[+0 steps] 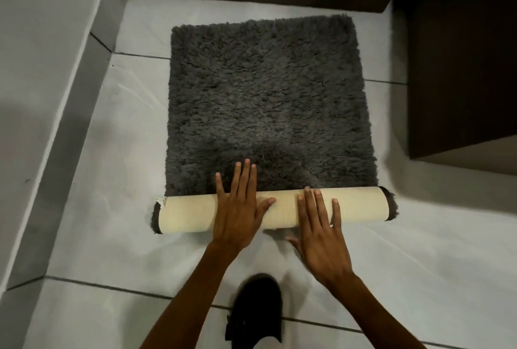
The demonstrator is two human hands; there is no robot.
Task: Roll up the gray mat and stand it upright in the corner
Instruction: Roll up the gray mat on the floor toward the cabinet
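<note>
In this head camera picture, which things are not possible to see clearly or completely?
- Inside of the rolled part of the shaggy gray mat: its turns are hidden by the cream ribbed backing.
- Floor under the mat: covered.
- Dark wooden cabinet: cut off by the right and top edges.
- Black shoe: blurred, partly behind the forearms.
- Palms of the left hand and right hand: facing down.

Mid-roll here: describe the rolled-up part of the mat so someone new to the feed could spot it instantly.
On the pale tiled floor lies a shaggy gray mat. Along its near edge runs the rolled part, a horizontal tube under the left hand and right hand. Unlike the dark pile, it shows smooth cream backing.
</note>
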